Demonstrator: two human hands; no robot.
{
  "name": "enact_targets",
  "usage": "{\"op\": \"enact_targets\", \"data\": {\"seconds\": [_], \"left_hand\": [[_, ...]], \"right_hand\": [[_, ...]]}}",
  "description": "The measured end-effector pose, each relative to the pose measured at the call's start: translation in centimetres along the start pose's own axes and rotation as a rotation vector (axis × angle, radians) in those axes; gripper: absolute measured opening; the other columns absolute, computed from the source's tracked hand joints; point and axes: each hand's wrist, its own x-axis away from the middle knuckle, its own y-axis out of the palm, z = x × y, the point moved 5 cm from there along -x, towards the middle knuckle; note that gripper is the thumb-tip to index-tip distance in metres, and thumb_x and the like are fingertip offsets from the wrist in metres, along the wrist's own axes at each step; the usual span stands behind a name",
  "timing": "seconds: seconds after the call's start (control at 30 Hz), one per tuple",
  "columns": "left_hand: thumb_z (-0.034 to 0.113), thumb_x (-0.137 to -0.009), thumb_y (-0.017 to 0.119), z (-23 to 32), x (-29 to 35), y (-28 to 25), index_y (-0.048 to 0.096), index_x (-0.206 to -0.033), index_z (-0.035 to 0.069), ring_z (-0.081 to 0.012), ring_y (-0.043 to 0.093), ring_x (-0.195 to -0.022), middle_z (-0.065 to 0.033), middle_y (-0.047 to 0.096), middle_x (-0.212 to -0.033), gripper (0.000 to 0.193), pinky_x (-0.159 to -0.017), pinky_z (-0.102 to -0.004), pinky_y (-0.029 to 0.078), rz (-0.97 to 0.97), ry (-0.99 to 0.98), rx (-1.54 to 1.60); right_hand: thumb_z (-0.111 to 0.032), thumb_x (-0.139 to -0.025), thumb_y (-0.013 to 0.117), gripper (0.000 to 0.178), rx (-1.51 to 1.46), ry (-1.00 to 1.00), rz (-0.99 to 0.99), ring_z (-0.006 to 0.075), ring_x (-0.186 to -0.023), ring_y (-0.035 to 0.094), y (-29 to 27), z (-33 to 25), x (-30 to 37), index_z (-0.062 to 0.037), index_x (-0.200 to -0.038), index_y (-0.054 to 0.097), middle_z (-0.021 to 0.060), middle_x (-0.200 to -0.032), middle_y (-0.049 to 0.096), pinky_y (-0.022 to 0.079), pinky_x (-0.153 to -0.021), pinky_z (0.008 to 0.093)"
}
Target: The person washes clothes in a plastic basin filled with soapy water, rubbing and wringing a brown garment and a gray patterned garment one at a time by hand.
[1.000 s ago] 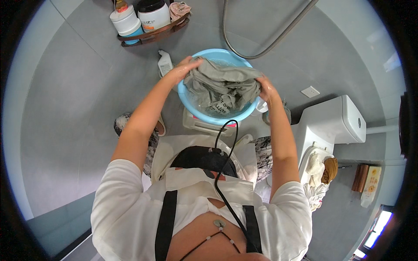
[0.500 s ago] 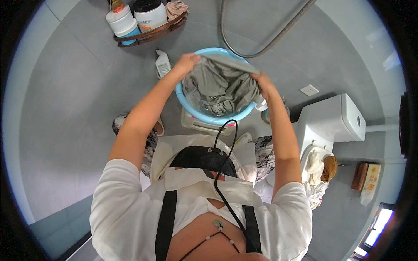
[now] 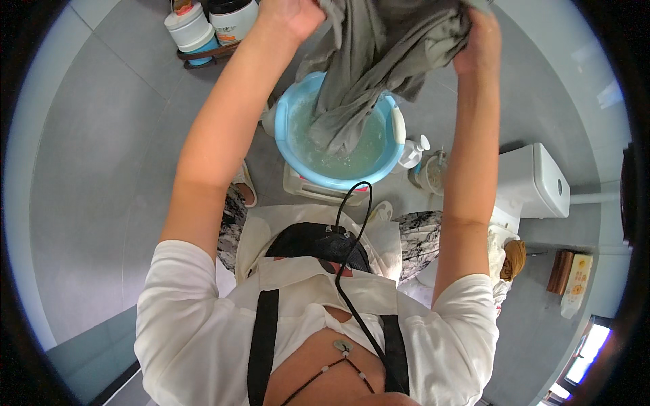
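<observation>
A wet grey garment (image 3: 386,54) hangs stretched between my two raised hands, its top running out of the picture. My left hand (image 3: 292,19) is closed on its left edge, and my right hand (image 3: 482,42) grips the right side; some fingers of both are hidden by cloth or cut off. The lower folds dangle down into a light blue basin (image 3: 287,157), where cloudy, sudsy water (image 3: 352,164) shows. Beneath the basin is a pale low stool (image 3: 301,187).
A white pump bottle (image 3: 412,154) and a small clear container (image 3: 433,174) stand right of the basin. Farther right is a white toilet (image 3: 535,179) with cloths (image 3: 504,260) by it. A corner shelf (image 3: 203,57) holds white tubs (image 3: 187,28). A black cord (image 3: 338,271) hangs over my front.
Both hands have risen and moved forward, lifting the garment out of most of the basin. The water, covered by cloth before, is now visible.
</observation>
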Motion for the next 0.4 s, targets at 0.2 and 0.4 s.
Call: {"op": "enact_targets", "data": {"seconds": [0.2, 0.4], "left_hand": [[0.018, -0.087, 0.04, 3.1, -2.5, 4.6, 0.054, -0.096, 0.001, -0.0223, 0.057, -0.089, -0.0105, 0.06, -0.095, 0.023, -0.083, -0.0382, 0.043, -0.115, 0.084, 0.049], [0.014, -0.082, 0.049, 2.3, -3.2, 3.9, 0.056, -0.091, -0.001, -0.0244, 0.057, -0.087, -0.0116, 0.06, -0.09, 0.018, -0.082, -0.04, 0.045, -0.16, 0.08, 0.067]], "right_hand": [[-0.019, -0.079, 0.048, 0.028, -0.083, -0.17, -0.125, 0.0193, -0.075, 0.059, 1.8, -3.9, -4.0, 0.0019, -0.096, 0.055, 0.0109, -0.087, 0.061, 0.048, -0.067, 0.0307], [-0.019, -0.08, 0.048, 0.03, -0.053, -0.088, -0.096, 0.0199, -0.078, 0.059, 2.0, -4.4, -3.9, 0.0025, -0.099, 0.054, 0.0127, -0.09, 0.06, 0.048, -0.07, 0.0313]]}}
